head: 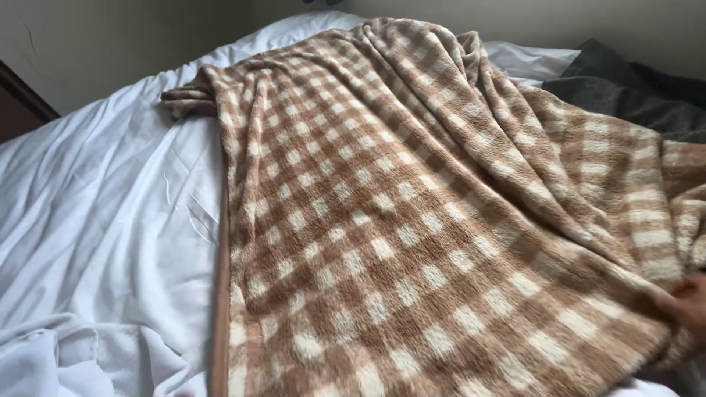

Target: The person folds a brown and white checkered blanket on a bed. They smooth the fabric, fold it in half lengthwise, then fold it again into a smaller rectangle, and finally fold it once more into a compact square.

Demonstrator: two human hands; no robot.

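A home bedroom: a bed with white sheets point(110, 220), a checked fleece blanket point(412, 235) and plain walls point(110, 44).

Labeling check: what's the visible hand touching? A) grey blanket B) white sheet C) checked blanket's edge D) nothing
C: the right hand grips the checked blanket at its lower right edge, away from the sheet and grey blanket.

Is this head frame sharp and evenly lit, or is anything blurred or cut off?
Head view: soft, even light, no glare; the checked blanket and white sheet are fairly sharp; the right hand at the right edge is motion-blurred and cut off by the frame; the left hand is out of view; the top left corner is dim.
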